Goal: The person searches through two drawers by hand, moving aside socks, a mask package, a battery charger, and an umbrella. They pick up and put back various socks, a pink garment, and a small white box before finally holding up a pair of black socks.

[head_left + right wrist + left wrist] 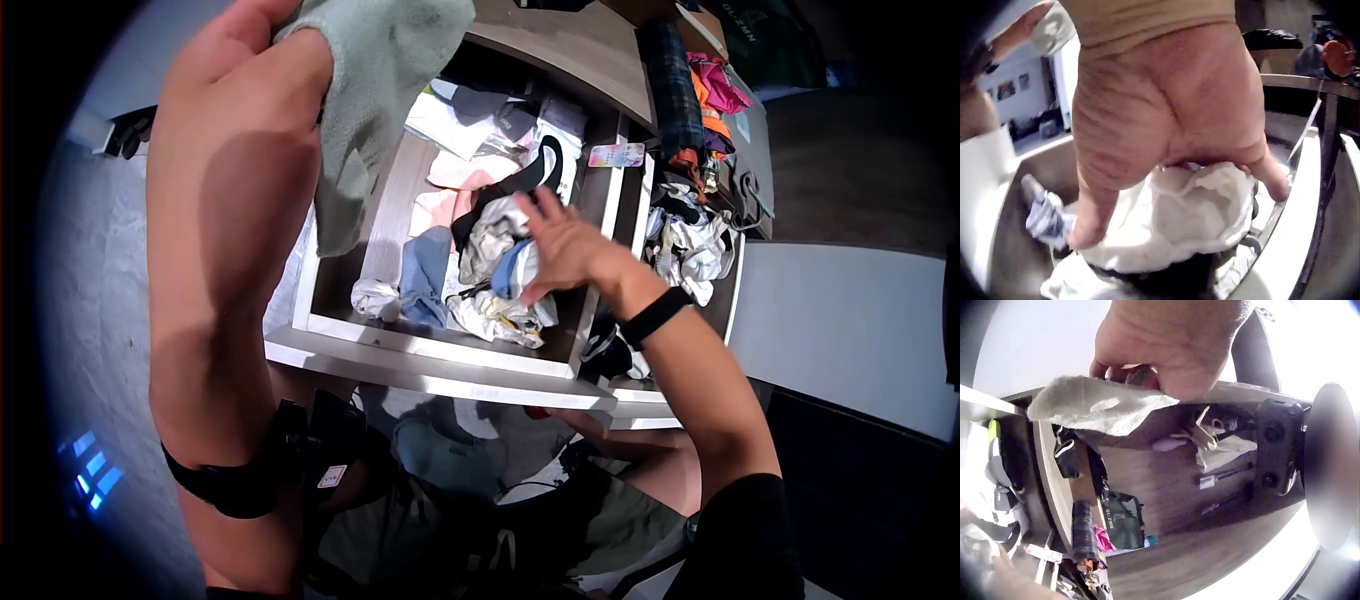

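Observation:
High at the upper left of the head view, my left hand (245, 60) holds a pale grey-green sock (365, 130) that hangs down past the wrist. The left wrist view shows the same sock (1097, 406) stretched out below curled fingers. Down in the open drawer (440, 355), my right hand (570, 250) has its fingers spread over a heap of clothes. A white garment (1191, 212) lies right under that hand in the right wrist view, with part of the fingers hidden behind it. Beside the heap is a blue-grey folded cloth (425, 275).
Pink folded cloth (465, 170) and white packets (450, 125) lie farther back in the drawer. A second drawer compartment to the right holds crumpled white clothes (695, 250). A dark plaid roll (672, 95) and a bright pink item (718, 85) sit beyond it.

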